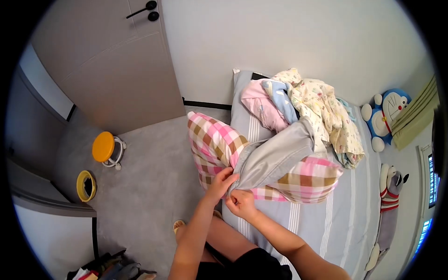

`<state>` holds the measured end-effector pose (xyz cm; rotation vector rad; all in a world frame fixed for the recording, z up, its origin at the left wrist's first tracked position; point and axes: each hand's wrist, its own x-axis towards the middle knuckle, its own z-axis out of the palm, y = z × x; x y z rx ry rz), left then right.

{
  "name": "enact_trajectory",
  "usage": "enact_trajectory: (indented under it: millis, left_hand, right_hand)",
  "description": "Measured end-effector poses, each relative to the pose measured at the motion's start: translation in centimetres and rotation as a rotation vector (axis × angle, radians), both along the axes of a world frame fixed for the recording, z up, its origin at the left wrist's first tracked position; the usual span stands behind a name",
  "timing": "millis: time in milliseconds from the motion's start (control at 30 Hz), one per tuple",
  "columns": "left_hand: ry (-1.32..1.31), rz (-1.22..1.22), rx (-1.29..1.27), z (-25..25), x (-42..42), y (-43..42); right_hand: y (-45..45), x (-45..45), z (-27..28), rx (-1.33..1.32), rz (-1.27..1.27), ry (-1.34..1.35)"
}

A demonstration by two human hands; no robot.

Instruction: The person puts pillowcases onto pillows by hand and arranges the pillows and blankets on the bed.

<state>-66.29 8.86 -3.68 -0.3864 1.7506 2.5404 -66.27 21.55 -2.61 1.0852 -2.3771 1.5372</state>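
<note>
A smooth grey garment (275, 156) lies across a pink, brown and white checked pillow (308, 179) on the bed; its exact kind cannot be made out. My left hand (221, 184) grips the garment's near edge, fingers closed on the cloth. Just to the right and a little lower, my right hand (241, 204) is curled into a fist on the same edge. The far end of the garment reaches up toward the piled clothes. Part of the pillow is hidden under the grey cloth.
Rumpled bedding in a cream print (322, 102) and a pink cloth (263, 105) lie on the striped bed (345, 210). A blue cat plush (387, 116) and a long grey plush (387, 219) line the right side. On the floor stand an orange stool (103, 147) and a yellow bin (80, 186).
</note>
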Motion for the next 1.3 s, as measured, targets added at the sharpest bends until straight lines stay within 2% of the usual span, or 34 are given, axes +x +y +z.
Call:
enact_trajectory:
  millis: [100, 200, 233, 300, 333, 400, 433, 500, 533, 600, 667, 767, 833, 867, 900, 933, 967, 1000, 1033, 1067, 1100, 1133, 1200, 1233, 1300]
  left_hand:
    - [0.076, -0.053, -0.081, -0.4, 2.3, 1.9]
    - [0.083, -0.1, -0.167, 2.2, 4.7, 3.1]
    - [0.076, -0.076, -0.216, 1.8, 5.9, 3.3]
    - [0.04, -0.068, -0.691, 1.1, 8.3, 3.4]
    - [0.023, -0.06, -0.929, 1.3, 9.7, 3.5]
    - [0.013, 0.121, -1.016, 1.8, 12.4, 3.9]
    - [-0.003, 0.204, -1.056, 2.0, 13.6, 4.0]
    - [-0.014, 0.256, -0.732, 0.6, 15.7, 3.2]
    - [-0.02, 0.286, -0.57, 0.1, 16.4, 3.0]
    - [-0.01, 0.355, -0.473, -0.6, 17.9, 3.3]
    - [-0.05, 0.476, -0.401, -3.2, 19.4, 3.1]
    - [-0.101, 0.541, -0.742, -1.8, 21.4, 3.4]
    - [0.182, 0.688, -0.937, 0.9, 21.5, 5.6]
    - [0.33, 0.759, -1.033, 2.4, 21.2, 6.8]
    - [0.37, 0.651, -1.17, 4.0, 20.7, 7.7]
    - [0.41, 0.54, -1.304, 5.1, 20.2, 8.4]
    - [0.379, 0.517, -1.317, 5.3, 19.1, 9.0]
    - [0.346, 0.491, -1.326, 5.2, 17.8, 9.7]
    - [0.315, 0.466, -1.333, 4.9, 16.9, 9.9]
    - [0.151, 0.315, -1.227, 4.0, 16.1, 9.3]
    - [-0.011, 0.166, -1.109, 2.5, 15.4, 8.3]
    - [-0.168, 0.021, -0.982, 2.6, 15.2, 7.8]
    - [0.034, 0.377, -0.601, 4.2, 15.4, 7.0]
    - [0.136, 0.552, -0.409, 5.5, 15.6, 6.3]
    - [0.06, 0.767, -0.376, 7.9, 16.8, 2.5]
  right_hand:
    - [2.7, 3.6, 0.6, 0.159, 0.005, -0.037]
    - [4.5, 4.5, 5.4, 0.145, 0.076, 0.055]
    - [4.7, 4.8, 7.3, 0.025, 0.032, 0.088]
    - [6.5, 4.9, 11.0, 0.028, -0.062, 0.08]
    - [7.3, 4.2, 12.0, 0.044, -0.114, 0.209]
    - [8.8, 3.3, 13.4, 0.083, -0.218, 0.458]
    - [9.7, 3.8, 12.7, 0.211, -0.229, 0.395]
    - [11.1, 5.7, 9.1, 0.461, -0.248, 0.268]
    - [11.6, 7.2, 7.2, 0.486, -0.211, 0.193]
    - [13.0, 11.2, 3.5, 0.541, -0.129, 0.047]
    - [15.7, 13.8, 0.8, 0.664, 0.164, -0.114]
    - [18.9, 12.6, 1.6, 0.54, 0.404, -0.354]
    - [19.8, 10.6, 3.1, 0.37, 0.094, -0.519]
    - [19.9, 9.5, 3.6, 0.266, -0.099, -0.408]
    - [19.8, 8.1, 4.2, 0.159, -0.287, -0.296]
    - [19.0, 6.4, 5.3, 0.14, -0.431, 0.082]
    - [18.5, 5.1, 6.2, 0.114, -0.567, 0.464]
    - [18.3, 3.9, 5.1, 0.152, -0.61, 0.346]
    - [18.2, 2.3, 2.7, 0.191, -0.653, 0.231]
    - [18.2, 1.2, 1.6, 0.23, -0.694, 0.117]
    - [18.0, 1.2, 2.1, 0.346, -0.633, -0.283]
    - [18.5, 0.4, 1.2, 0.366, -0.524, -0.326]
    - [18.6, -2.0, -1.4, 0.395, -0.292, -0.407]
    - [17.5, -2.0, 0.2, 0.209, -0.263, -0.337]
    - [14.9, -1.8, 5.0, -0.222, -0.237, -0.547]
